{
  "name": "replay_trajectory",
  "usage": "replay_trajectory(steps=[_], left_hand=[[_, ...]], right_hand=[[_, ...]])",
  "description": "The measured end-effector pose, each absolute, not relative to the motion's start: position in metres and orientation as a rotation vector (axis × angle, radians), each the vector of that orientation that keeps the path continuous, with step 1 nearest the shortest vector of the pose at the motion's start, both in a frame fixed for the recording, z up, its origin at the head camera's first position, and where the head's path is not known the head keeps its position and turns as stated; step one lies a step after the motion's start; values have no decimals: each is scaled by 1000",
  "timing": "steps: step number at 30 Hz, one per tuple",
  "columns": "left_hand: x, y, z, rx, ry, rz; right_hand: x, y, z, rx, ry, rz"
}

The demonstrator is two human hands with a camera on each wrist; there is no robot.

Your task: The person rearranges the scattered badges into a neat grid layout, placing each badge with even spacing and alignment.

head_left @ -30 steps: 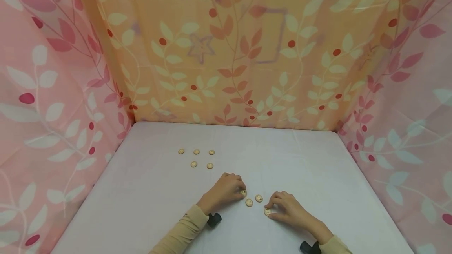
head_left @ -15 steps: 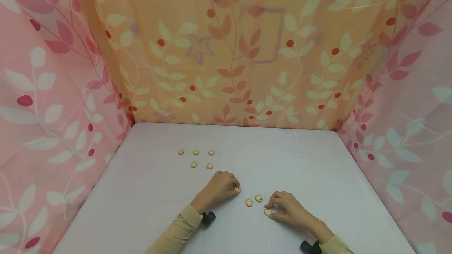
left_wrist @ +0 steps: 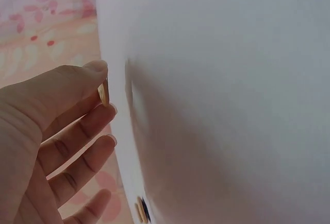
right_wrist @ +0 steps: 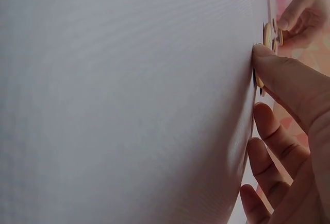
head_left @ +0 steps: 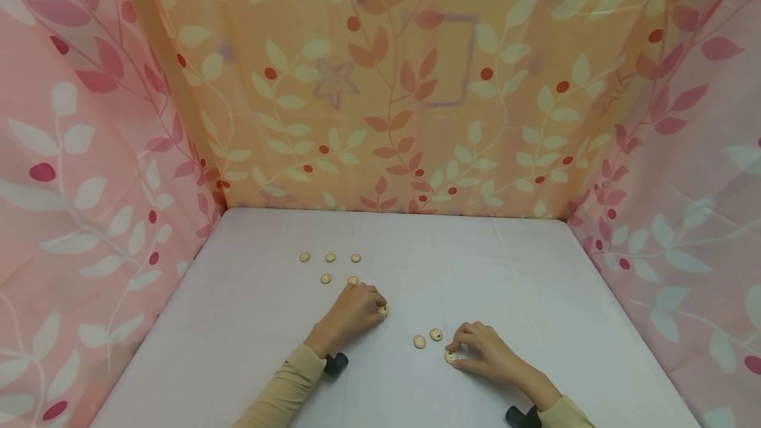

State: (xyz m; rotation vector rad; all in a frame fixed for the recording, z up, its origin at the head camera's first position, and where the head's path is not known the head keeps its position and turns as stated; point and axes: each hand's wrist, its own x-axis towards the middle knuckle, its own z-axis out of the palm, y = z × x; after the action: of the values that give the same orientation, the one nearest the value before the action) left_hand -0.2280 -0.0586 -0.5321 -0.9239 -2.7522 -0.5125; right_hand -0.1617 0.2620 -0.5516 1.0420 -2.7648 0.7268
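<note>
A wooden button (head_left: 383, 310) is pinched in the fingers (left_wrist: 101, 67) of the left hand (head_left: 351, 312), just off the desk (head_left: 535, 269) near the laid-out grid of five buttons (head_left: 330, 257). The step in hand, as judged: the button is being carried to the grid's 2nd row. Next move prob. calls for it to be set down right of the row's last button (head_left: 353, 280), spacing matched. The right hand (head_left: 484, 352) is curled w/ fingertips pressed on another button (head_left: 450, 356); two loose buttons (head_left: 427, 338) lie between the hands. Hidden: the grid button beside the left knuckles is partly covered; in both wrist views buttons are seen edge-on only, so holes and faces can't be made out.
</note>
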Motion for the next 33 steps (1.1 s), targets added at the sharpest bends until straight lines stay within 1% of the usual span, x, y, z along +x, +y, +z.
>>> replay_trajectory(steps=[33], left_hand=[[-252, -138, -536, -634, -2790, -525]], right_hand=[[-162, 262, -549, 1049, -2780, 731]])
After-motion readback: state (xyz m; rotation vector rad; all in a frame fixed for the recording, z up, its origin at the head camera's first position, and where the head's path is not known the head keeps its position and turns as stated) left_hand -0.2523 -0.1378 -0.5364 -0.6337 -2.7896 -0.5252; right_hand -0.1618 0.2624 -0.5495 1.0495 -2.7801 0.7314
